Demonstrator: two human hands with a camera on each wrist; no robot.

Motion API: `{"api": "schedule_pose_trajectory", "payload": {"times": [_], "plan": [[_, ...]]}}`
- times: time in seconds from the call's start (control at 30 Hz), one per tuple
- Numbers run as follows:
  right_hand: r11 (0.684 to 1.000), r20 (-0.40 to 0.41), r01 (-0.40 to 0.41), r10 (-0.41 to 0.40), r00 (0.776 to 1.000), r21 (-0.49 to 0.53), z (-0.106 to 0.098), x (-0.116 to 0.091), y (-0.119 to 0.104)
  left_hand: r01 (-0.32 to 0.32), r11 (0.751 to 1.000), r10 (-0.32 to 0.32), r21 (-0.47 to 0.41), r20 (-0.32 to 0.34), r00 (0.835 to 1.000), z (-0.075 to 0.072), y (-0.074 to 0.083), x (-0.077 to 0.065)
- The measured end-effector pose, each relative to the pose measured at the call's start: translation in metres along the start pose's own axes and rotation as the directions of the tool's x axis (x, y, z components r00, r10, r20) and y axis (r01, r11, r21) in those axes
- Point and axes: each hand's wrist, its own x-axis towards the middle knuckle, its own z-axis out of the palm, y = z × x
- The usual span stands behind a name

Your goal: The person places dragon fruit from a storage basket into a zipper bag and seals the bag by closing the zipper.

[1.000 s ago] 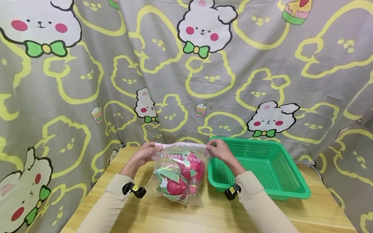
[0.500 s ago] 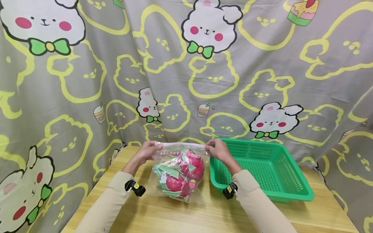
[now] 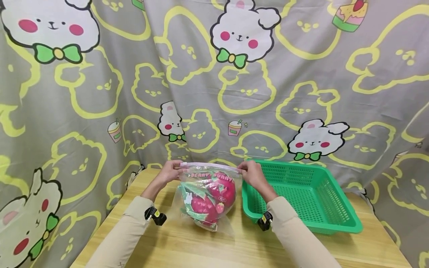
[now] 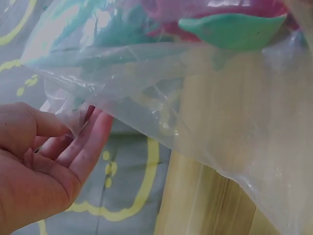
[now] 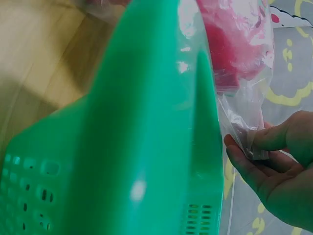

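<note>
A clear zip bag (image 3: 206, 178) printed with pink "BERRY BUNNY" lettering stands in the middle of the head view, its pale zip strip stretched between both hands. Inside are pink-red dragon fruits (image 3: 223, 191) with green leaf tips. My left hand (image 3: 170, 172) pinches the bag's top left corner between thumb and fingers, as the left wrist view also shows. At the top right corner my right hand (image 3: 252, 174) pinches the film; in the right wrist view the thumb (image 5: 271, 138) presses it against the fingers.
A green plastic basket (image 3: 356, 225) with slotted walls stands on the wooden table (image 3: 187, 249), just right of the bag and partly behind the right forearm. A grey curtain (image 3: 197, 85) with rabbit prints hangs behind the table and along its sides.
Both hands keep their hold on the bag's top corners. The zip strip bows a little and the lettering has come into fuller view, while the bag has shifted slightly.
</note>
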Motion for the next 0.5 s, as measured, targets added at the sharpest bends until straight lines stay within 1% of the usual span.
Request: {"api": "schedule_pose_trajectory", "payload": {"times": [0.07, 0.13, 0.23, 0.3, 0.33, 0.37, 0.4, 0.5], "plan": [[1.0, -0.005, 0.014, -0.014, 1.0, -0.011, 0.001, 0.0, 0.001, -0.015, 1.0, 0.015, 0.023, 0.004, 1.0, 0.0, -0.001, -0.001], [1.0, 0.006, 0.025, -0.025, 1.0, -0.017, 0.001, 0.001, 0.001, -0.032, 0.998, 0.03, 0.058, 0.022, 0.999, 0.001, -0.003, -0.003], [0.998, 0.041, 0.047, -0.046, 0.998, -0.031, 0.003, 0.0, 0.001, -0.061, 0.992, 0.052, 0.112, 0.087, 0.995, 0.002, -0.007, -0.006], [0.997, 0.062, 0.066, -0.064, 0.996, -0.037, 0.005, 0.0, 0.002, -0.075, 0.991, 0.06, 0.114, 0.134, 0.989, 0.003, -0.011, -0.007], [0.996, 0.069, 0.08, -0.077, 0.995, -0.042, 0.006, 0.0, 0.002, -0.076, 0.991, 0.06, 0.106, 0.147, 0.987, 0.004, -0.013, -0.007], [0.995, 0.077, 0.09, -0.087, 0.993, -0.043, 0.007, 0.0, 0.003, -0.073, 0.993, 0.058, 0.096, 0.152, 0.987, 0.004, -0.016, -0.007], [0.994, 0.08, 0.103, -0.1, 0.992, -0.046, 0.007, 0.0, 0.002, -0.055, 0.995, 0.043, 0.081, 0.144, 0.989, 0.004, -0.018, -0.006], [0.986, 0.087, 0.147, -0.141, 0.986, -0.073, 0.011, 0.002, 0.002, -0.018, 0.999, 0.013, 0.046, 0.105, 0.994, 0.004, -0.023, -0.004]]}}
